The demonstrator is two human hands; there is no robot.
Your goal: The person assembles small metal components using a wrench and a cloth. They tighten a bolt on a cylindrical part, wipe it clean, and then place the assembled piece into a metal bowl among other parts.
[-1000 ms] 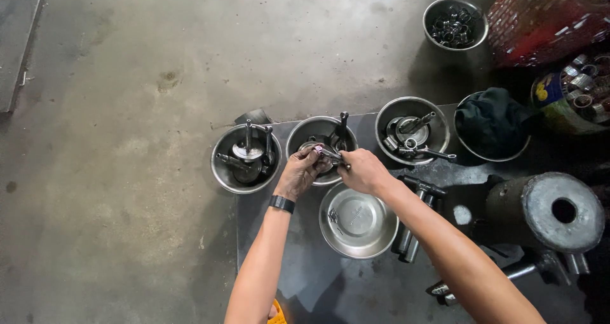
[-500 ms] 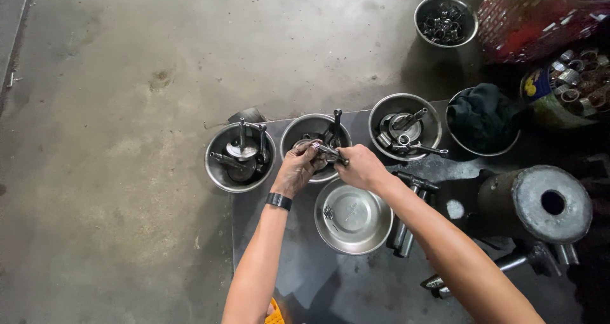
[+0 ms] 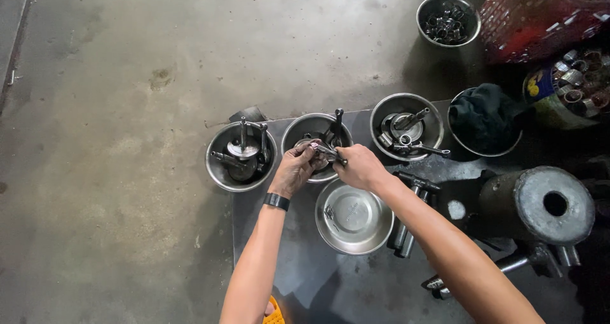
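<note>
Both my hands meet over a steel bowl [image 3: 298,128] of dark metal engine parts at the middle of a low metal plate [image 3: 298,279]. My left hand [image 3: 293,169], with a black band at the wrist, grips a small metal part [image 3: 322,150] from the left. My right hand [image 3: 359,165] holds the same part from the right, fingers closed on its thin shaft end. Just below the hands sits a shallow steel bowl [image 3: 354,217] that is nearly bare inside.
A bowl with crank parts [image 3: 240,155] stands left; another with parts [image 3: 406,128] and one with a dark cloth [image 3: 484,120] stand right. A heavy steel cylinder [image 3: 540,203] and loose rods [image 3: 406,235] lie right. A far bowl of rings [image 3: 447,19] and red basket [image 3: 546,15] sit on the concrete floor.
The view has shifted slightly; both hands stay together over the middle bowl, still working the same small metal part.
</note>
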